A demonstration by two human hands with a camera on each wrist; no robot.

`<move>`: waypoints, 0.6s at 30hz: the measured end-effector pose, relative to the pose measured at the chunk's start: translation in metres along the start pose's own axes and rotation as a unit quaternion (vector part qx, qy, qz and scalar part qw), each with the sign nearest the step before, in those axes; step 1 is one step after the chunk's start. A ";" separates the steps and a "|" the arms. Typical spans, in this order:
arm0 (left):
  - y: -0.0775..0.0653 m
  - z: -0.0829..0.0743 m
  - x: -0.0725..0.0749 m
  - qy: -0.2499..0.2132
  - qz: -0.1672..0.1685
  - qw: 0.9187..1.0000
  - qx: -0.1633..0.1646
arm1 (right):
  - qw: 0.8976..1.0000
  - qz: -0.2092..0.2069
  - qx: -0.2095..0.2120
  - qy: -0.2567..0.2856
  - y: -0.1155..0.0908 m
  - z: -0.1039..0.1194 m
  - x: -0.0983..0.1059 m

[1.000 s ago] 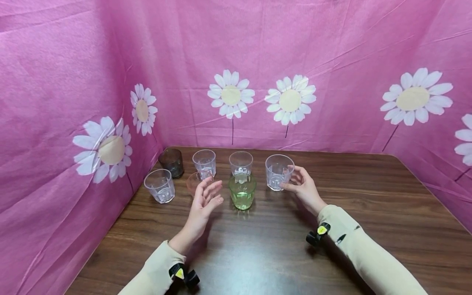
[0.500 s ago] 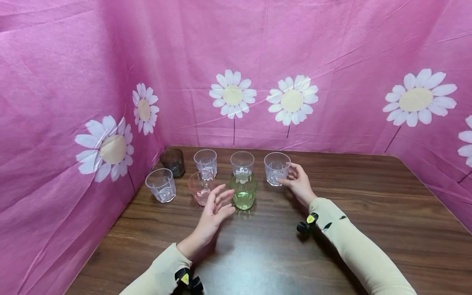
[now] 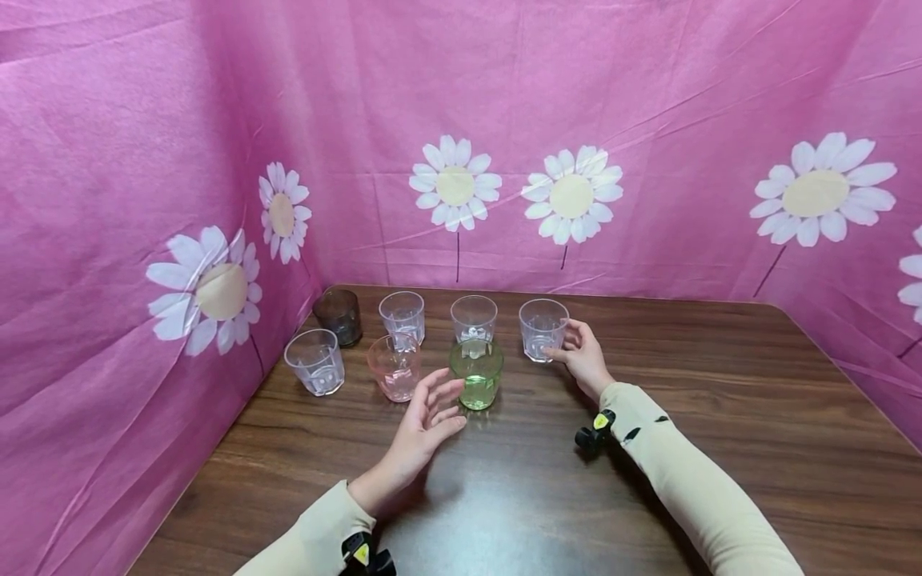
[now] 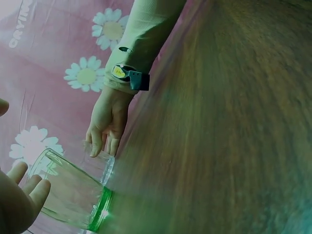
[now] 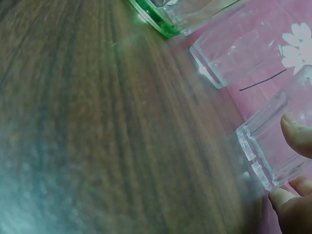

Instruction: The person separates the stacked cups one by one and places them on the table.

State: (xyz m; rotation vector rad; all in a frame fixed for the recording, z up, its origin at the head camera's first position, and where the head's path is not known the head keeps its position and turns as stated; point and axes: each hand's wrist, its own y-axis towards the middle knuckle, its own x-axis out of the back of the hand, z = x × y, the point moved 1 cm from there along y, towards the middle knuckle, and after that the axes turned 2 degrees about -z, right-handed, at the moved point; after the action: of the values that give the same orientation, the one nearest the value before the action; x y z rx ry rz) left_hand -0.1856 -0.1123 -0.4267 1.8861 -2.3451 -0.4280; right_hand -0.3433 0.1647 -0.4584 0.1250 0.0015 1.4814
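My right hand [image 3: 587, 362] holds a clear glass [image 3: 542, 330] upright by its right side, at the right end of the back row. In the right wrist view the thumb lies against the wall of this clear glass [image 5: 273, 146], with fingertips near its base. My left hand [image 3: 426, 424], fingers loosely bent and holding nothing, is at the lower left of a green glass [image 3: 479, 376]. The left wrist view has the fingertips beside the wall of the green glass [image 4: 68, 190]. A pink glass [image 3: 396, 372] stands just left of the green one.
Behind the green glass stands another clear glass [image 3: 473, 316], with one more clear glass [image 3: 402, 314] to its left. A dark smoky glass [image 3: 338, 318] and a clear glass [image 3: 315, 364] stand at the left table edge. Pink flowered cloth [image 3: 648, 200] encloses the brown wooden table [image 3: 691, 360].
My right hand has moved the clear glass slightly back, level with the back row. My left hand has shifted right and nearer, away from the pink glass toward the green one.
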 end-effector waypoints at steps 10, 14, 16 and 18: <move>0.003 -0.003 0.004 0.125 0.041 0.986 -0.103 | 1.000 0.012 -0.007 0.007 0.001 -0.006 -0.001; 0.003 -0.007 0.007 0.185 0.051 0.974 -0.120 | 0.999 0.032 -0.014 0.007 -0.001 -0.004 -0.002; 0.003 -0.010 0.008 0.223 0.057 0.965 -0.123 | 0.999 0.044 -0.018 0.008 -0.003 -0.002 -0.003; 0.003 -0.014 0.010 0.262 0.063 0.955 -0.121 | 0.998 0.053 -0.021 0.009 -0.006 0.001 -0.002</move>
State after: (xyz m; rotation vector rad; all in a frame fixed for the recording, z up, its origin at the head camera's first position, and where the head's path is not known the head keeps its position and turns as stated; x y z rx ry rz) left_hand -0.1874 -0.1236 -0.4133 1.4977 -1.9446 -0.1621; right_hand -0.3375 0.1620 -0.4578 0.0784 -0.0234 1.5873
